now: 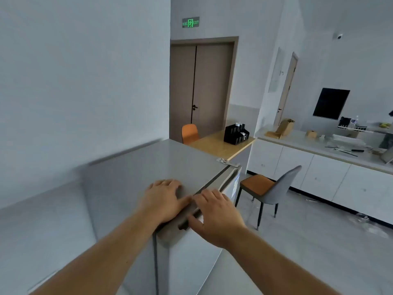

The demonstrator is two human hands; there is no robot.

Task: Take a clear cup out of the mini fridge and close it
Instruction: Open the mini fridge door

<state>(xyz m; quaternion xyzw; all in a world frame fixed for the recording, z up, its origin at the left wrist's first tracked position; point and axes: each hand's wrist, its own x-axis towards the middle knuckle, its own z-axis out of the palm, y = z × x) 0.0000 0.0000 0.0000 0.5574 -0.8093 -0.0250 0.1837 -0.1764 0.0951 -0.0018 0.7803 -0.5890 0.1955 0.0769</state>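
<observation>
Head view:
Mini fridge point(136, 167): a grey unit seen from above, set against the white wall; its flat top fills the middle of the picture.
Fridge door point(191, 248): shown on the near right side, its top edge running just beside the fridge top; whether a gap remains cannot be told. A metal hinge point(226, 161) is seen at the far corner.
Left hand point(163, 201): laid flat, palm down, on the fridge top near the door edge; the grip is spread and nothing is held.
Right hand point(214, 216): placed on the top edge of the fridge door, fingers curled over it and thumb toward the recessed handle; whether the grip is clamped on the edge cannot be told.
Clear cup: not seen anywhere in this view; its place cannot be told.
Table point(221, 145): a wooden top beyond the fridge, on which a black organiser point(236, 134) is stood; an orange chair point(189, 133) is set behind it.
Grey chair point(270, 188): with an orange seat, stood on the floor to the right of the fridge.
Exit sign point(190, 22): lit green above the brown double door point(201, 88).
</observation>
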